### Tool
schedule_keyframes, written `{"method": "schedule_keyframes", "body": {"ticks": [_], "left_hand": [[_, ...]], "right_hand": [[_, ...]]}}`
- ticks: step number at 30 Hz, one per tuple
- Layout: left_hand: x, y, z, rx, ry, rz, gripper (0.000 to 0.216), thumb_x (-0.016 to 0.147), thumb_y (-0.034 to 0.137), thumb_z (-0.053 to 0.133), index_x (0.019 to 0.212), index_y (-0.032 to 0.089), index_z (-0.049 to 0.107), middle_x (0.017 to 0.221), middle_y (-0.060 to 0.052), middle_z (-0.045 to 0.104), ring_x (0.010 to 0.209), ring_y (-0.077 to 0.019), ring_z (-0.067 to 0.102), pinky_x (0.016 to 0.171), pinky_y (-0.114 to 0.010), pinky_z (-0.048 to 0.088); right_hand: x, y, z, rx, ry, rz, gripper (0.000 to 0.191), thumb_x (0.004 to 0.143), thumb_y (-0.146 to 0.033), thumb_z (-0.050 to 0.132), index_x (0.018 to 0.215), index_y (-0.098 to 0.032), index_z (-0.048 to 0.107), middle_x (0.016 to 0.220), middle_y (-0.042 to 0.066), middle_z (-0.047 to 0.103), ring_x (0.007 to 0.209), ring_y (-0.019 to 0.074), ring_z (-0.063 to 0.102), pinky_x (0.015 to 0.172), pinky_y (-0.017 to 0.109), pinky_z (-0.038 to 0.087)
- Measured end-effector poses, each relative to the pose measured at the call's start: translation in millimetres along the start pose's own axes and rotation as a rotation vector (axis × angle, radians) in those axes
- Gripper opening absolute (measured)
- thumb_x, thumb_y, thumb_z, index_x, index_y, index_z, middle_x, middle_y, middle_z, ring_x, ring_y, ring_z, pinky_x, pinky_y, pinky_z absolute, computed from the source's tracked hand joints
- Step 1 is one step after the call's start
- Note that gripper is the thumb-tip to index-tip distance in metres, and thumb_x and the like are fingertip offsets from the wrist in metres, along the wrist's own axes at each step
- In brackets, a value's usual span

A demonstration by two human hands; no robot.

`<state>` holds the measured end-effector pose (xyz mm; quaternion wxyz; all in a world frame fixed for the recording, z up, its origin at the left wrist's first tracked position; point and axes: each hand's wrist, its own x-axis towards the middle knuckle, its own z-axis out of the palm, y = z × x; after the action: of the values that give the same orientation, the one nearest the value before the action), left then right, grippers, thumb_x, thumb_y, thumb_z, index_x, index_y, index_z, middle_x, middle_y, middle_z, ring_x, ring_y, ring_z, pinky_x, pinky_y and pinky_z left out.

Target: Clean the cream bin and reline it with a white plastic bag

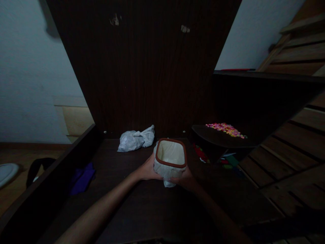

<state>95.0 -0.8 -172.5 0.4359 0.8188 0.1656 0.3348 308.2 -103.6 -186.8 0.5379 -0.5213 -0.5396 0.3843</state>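
Observation:
Between my two hands is a small square bin [186, 152] with a brown rim, lined with a whitish plastic bag whose edge is folded over the outside. My left hand [149, 168] wraps round its left side, and my right hand [186, 180] grips the lower right side. A loose end of the liner [169, 183] hangs at the front between the hands. Through the rim only the pale liner shows inside. Just behind and to the left lies a knotted white plastic bag [135, 139] with something in it that I cannot make out.
The dark wooden surface [114, 200] has a raised board [48, 179] along its left and a tall panel [142, 67] behind. A purple cloth [82, 179] lies at left. On a rounded shelf [200, 133] at right sit pink and yellow bits [225, 129]; colourful packets [230, 162] are below.

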Motion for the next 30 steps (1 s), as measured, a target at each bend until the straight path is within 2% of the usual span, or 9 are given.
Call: {"method": "schedule_keyframes", "body": {"ticks": [5,10,18,23,30], "left_hand": [[9,3,-5,0.025,0.012,-0.023,0.121,0.058,0.047,0.094,0.155,0.017,0.029,0.157,-0.020,0.039,0.146,-0.0405,0.035,0.124,-0.057,0.024],[26,-7,-9,-0.006,0.039,-0.055,0.121,0.057,0.041,0.095,0.156,0.017,0.028,0.158,-0.018,0.037,0.148,-0.0389,0.034,0.126,-0.054,0.022],[59,-34,-11,-0.106,0.086,-0.122,0.119,0.057,0.034,0.094,0.155,0.018,0.028,0.151,-0.017,0.046,0.142,-0.0367,0.042,0.123,-0.054,0.029],[75,-45,-11,-0.133,0.113,-0.134,0.112,0.062,0.038,0.092,0.153,0.018,0.029,0.151,-0.017,0.046,0.141,-0.0350,0.044,0.121,-0.053,0.033],[79,-56,-7,-0.119,0.183,-0.176,0.113,0.068,0.040,0.087,0.155,0.014,0.019,0.157,-0.023,0.036,0.149,-0.0366,0.032,0.124,-0.056,0.023]], "right_hand": [[28,-13,-6,0.055,-0.042,-0.023,0.088,0.043,-0.029,0.094,0.125,-0.022,0.064,0.129,0.015,0.069,0.125,0.0361,0.062,0.110,0.056,0.045],[52,-23,-19,0.080,-0.131,-0.033,0.064,0.048,-0.032,0.092,0.108,-0.023,0.071,0.118,0.010,0.074,0.112,0.0319,0.068,0.104,0.053,0.051],[95,0,-38,0.053,-0.060,-0.028,0.054,0.048,-0.024,0.087,0.100,-0.022,0.071,0.108,0.008,0.076,0.106,0.0314,0.070,0.108,0.058,0.045],[112,9,-39,0.055,0.020,-0.053,0.056,0.054,-0.022,0.083,0.108,-0.024,0.068,0.110,0.007,0.076,0.108,0.0297,0.070,0.106,0.055,0.047],[126,13,-41,0.044,0.138,-0.062,0.051,0.059,-0.020,0.077,0.109,-0.022,0.068,0.110,0.009,0.075,0.116,0.0313,0.067,0.108,0.054,0.046]]}}
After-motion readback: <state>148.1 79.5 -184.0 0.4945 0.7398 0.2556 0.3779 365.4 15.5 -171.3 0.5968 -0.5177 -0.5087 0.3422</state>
